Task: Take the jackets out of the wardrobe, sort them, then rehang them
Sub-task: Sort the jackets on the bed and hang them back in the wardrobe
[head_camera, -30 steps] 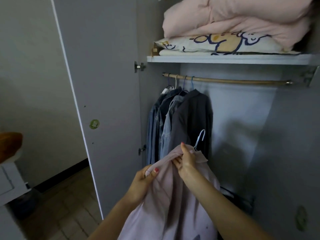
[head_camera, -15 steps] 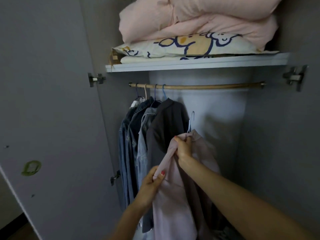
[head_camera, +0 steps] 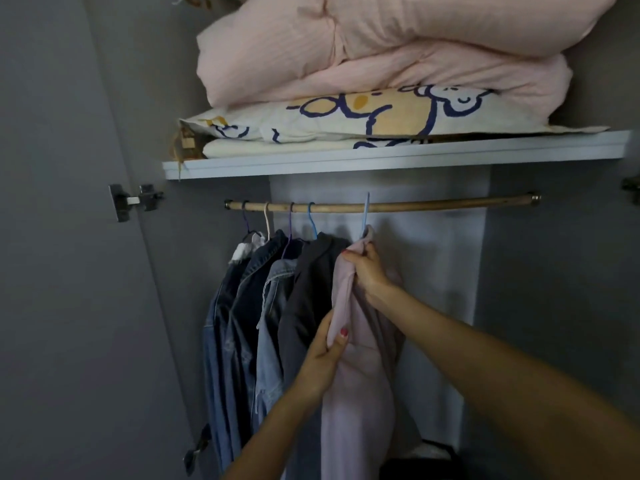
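Pale pink fabric jacket (head_camera: 360,375) hangs at the right end of the row of clothes, its light blue hanger hook (head_camera: 365,216) up at the wooden rail (head_camera: 415,205); whether the hook sits over the rail or just in front of it, cannot tell. Right hand (head_camera: 369,271) grips the jacket at the collar, fingers curled round the cloth just below the hook. Left hand (head_camera: 325,355) lower down, pinching the jacket's front edge between thumb and fingers (red nail polish shows on the thumb).

Left of the pink jacket, touching it: dark grey jacket (head_camera: 311,289) on a blue hanger, then a light blue denim jacket (head_camera: 273,323), then two darker blue denim jackets (head_camera: 228,334) pressed close together, all hanging from the rail. A white garment (head_camera: 244,249) peeks out at the far left.

White shelf (head_camera: 398,157) above the rail carries a folded cream pillowcase with navy and yellow cartoon print (head_camera: 363,116), and on top a bulky folded pink quilt (head_camera: 381,46). Grey wardrobe door (head_camera: 62,271) stands open at left, metal hinge (head_camera: 133,200) visible.
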